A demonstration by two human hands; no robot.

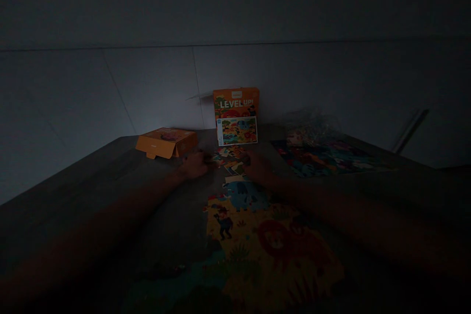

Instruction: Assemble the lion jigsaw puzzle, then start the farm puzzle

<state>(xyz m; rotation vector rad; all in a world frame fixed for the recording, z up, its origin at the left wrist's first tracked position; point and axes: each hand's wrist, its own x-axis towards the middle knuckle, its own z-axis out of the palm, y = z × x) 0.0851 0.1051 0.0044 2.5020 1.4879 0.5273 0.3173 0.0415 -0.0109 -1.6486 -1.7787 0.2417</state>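
Puzzle [257, 235] on the table looks largely joined below the upright box [236, 116], while my left hand [194, 164] and right hand [257, 169] work loose pieces [228, 155] at its far edge, grip unclear to me.

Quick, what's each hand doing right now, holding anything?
Left hand: on loose puzzle pieces; grip cannot be told.
Right hand: at the far edge of the assembled puzzle; grip cannot be told.

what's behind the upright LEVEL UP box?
Behind the LEVEL UP box only the pale panelled wall shows; the box seems to lean against it. A thin pale flap pokes out at its top left. Anything directly behind is covered.
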